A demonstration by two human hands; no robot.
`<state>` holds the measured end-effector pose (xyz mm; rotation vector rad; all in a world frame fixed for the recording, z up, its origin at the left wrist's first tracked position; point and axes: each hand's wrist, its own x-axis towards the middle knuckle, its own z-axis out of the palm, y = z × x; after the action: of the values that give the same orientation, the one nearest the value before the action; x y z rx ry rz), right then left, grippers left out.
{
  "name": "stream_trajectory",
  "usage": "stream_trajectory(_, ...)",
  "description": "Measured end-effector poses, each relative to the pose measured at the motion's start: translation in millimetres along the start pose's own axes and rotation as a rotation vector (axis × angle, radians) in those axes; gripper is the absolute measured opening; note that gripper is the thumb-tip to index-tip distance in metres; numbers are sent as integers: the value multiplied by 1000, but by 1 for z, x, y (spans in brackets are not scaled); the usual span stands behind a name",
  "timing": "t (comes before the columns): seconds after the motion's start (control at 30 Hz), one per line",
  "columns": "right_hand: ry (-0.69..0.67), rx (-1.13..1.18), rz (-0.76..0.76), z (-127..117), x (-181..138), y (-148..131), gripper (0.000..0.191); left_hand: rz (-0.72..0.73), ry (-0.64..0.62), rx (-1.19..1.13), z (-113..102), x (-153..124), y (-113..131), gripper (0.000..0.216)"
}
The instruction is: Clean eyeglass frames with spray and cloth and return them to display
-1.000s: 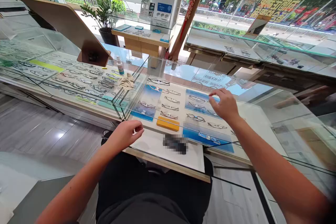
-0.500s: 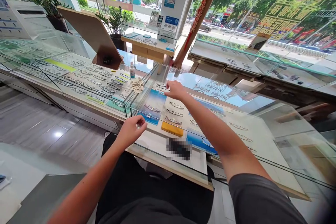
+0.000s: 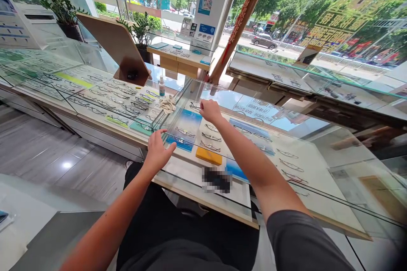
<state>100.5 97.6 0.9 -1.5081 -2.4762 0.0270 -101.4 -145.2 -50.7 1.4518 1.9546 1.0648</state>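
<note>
My right hand point(image 3: 210, 111) is closed above the far part of the glass showcase, its fingers curled. Directly left of these fingers is a pair of eyeglasses point(image 3: 195, 105); whether the fingers grip it is hidden. My left hand point(image 3: 158, 150) is open at the near side of the showcase, thumb and fingers apart, close to the upright glass edges. Between the hands, eyeglasses point(image 3: 185, 132) lie on a blue panel point(image 3: 190, 117). More eyeglasses point(image 3: 211, 136) are in a row beside it, above a yellow-orange case point(image 3: 208, 155).
A beige cloth point(image 3: 167, 104) and a white spray bottle point(image 3: 162, 86) stand left of my right hand. A tilted mirror point(image 3: 111, 40) rises farther left. A blurred dark object point(image 3: 217, 179) lies near the front edge. Several eyeglasses point(image 3: 288, 153) are displayed at right.
My left hand has opened from a curled shape and lifted slightly toward the glass edges. My right hand has curled more and shifted slightly left and nearer.
</note>
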Motion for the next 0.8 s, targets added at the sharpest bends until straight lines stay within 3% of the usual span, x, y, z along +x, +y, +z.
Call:
stream_trajectory(0.2,33,125,-28,-25,-35,-18,14,-8,104,-79,1,3,-6,61)
stream_trajectory(0.33,-17,390,-139,-54,-92,-39,13,0,117,-122,1,0,-7,67)
stream_trajectory(0.47,-181,528,-165,-68,-160,-58,12,6,117,-148,-1,-5,-4,71)
stream_trajectory(0.63,-288,432,-109,-34,-219,-61,16,-31,68,-116,-4,-6,-2,75)
stream_trajectory(0.8,-168,399,-178,33,-230,-45,17,-83,11,-66,-6,-5,0,93)
